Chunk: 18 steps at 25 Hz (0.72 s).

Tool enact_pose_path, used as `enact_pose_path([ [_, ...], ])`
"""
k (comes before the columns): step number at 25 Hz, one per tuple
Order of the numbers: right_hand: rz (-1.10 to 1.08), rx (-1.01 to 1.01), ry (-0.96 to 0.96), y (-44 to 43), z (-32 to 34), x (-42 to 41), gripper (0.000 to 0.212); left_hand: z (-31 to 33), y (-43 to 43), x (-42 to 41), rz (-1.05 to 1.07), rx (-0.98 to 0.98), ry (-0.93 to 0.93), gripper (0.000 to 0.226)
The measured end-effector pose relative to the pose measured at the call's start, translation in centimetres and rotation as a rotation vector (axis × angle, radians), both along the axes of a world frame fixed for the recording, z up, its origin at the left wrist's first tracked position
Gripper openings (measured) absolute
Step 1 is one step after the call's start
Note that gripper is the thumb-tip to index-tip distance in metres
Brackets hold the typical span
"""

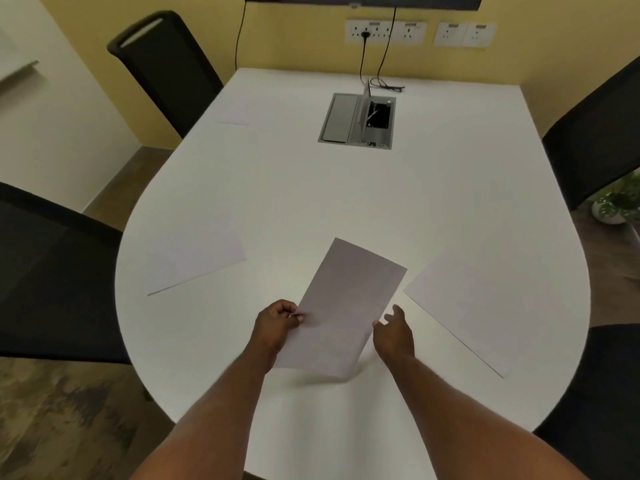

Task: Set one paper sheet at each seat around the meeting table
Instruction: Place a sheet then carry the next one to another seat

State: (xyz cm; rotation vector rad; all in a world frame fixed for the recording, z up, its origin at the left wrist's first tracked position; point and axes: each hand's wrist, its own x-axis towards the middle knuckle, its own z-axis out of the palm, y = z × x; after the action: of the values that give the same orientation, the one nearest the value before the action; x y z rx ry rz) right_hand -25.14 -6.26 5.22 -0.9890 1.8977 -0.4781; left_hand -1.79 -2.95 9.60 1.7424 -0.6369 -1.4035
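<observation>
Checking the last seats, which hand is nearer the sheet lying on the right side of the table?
Right. The right hand is just left of that sheet; the left hand is farther left, pinching the held sheet.

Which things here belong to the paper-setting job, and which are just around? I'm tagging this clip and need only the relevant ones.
Part of the job:
held sheet, pinched by the left hand, right hand at its edge
near-left sheet
right sheet
far-left sheet
meeting table
chairs, such as the far-left chair

Just around:
cable box
wall sockets
potted plant
</observation>
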Motion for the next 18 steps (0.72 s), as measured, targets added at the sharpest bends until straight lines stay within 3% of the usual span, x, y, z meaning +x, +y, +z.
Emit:
enact_pose_path([
  [6, -0.126, -0.230, -0.057, -0.2, 6.4, 0.0, 0.006, 5.7, -0.2, 1.0, 0.010, -0.123, 0.023, 0.017],
  [18, -0.287, -0.563, 0.006, -0.8, 19.6, -11.5, 0.003, 15.2, -4.5, -9.5, -0.225, -0.441, -0.216, 0.006],
])
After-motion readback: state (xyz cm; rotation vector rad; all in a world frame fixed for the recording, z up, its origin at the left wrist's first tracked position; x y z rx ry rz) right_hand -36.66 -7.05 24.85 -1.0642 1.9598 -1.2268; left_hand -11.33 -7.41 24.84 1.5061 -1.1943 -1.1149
